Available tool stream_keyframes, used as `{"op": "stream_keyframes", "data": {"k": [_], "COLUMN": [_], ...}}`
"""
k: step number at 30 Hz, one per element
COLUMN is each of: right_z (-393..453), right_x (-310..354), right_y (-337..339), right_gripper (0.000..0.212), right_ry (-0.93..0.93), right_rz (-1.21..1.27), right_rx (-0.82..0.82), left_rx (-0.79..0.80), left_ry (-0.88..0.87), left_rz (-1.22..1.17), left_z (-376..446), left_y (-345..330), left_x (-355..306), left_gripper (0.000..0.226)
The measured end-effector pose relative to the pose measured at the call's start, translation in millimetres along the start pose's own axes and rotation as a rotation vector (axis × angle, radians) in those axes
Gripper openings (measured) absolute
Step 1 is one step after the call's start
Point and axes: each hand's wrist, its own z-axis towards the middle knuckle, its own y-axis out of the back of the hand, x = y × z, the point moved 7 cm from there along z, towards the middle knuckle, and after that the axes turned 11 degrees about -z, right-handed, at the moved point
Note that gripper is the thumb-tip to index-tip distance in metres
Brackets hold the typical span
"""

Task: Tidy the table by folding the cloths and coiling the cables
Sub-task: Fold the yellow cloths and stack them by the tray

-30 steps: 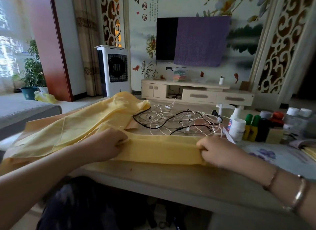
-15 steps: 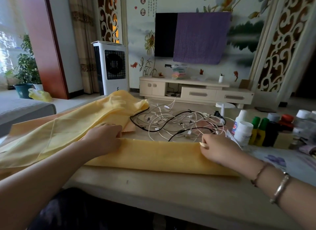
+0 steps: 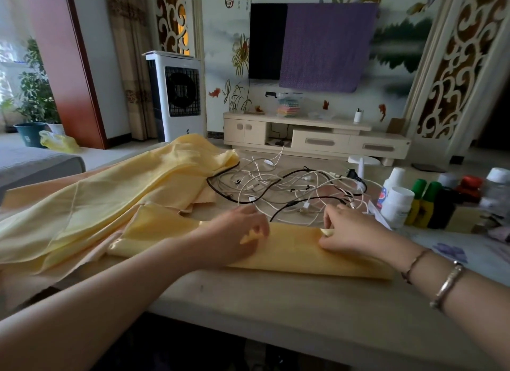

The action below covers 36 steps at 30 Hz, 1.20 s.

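A long yellow cloth (image 3: pixel 292 249) lies folded into a narrow band along the near part of the beige table (image 3: pixel 276 310). More yellow cloth (image 3: pixel 116 194) is heaped loosely at the left. My left hand (image 3: pixel 234 238) rests on the middle of the band and pinches a small fold of it. My right hand (image 3: pixel 350 232) pinches the band's far edge a little to the right. Behind both hands sits a tangle of white and black cables (image 3: pixel 287 188), spread over the table's centre.
Several bottles (image 3: pixel 397 208) with white and green caps stand in a cluster at the right. A floral mat (image 3: pixel 452 249) lies under my right forearm. Beyond the table are a white TV cabinet (image 3: pixel 317 139) and an air cooler (image 3: pixel 176 94).
My left hand has slid right along the folded band, closer to my right hand, and now pinches the fabric. The band's left end has lifted and opened slightly.
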Motion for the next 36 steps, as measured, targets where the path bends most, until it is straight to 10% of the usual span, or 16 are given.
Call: {"op": "stream_keyframes", "data": {"k": [9,20,29,36], "right_z": [0,-51,-55,-48], "right_x": [-22,-23,-7,28], "right_y": [-2,30,31,8], "right_gripper": [0.027,0.024,0.024,0.014], "right_ry": [0.084,0.002,-0.034,-0.077], "right_rz": [0.151,1.478,1.571,1.439], "right_rx": [0.371,0.444,0.395,0.351], "left_rx": [0.150,0.144,0.040,-0.305], "left_ry": [0.113,0.113,0.114,0.621], "left_rz": [0.092,0.166,-0.209,-0.734], "left_z": [22,48,75,39], "left_y": [-34,-62,-82,-41], "left_x": [-8,-46,-92,-14], "left_gripper": [0.050,0.073,0.032,0.025]}}
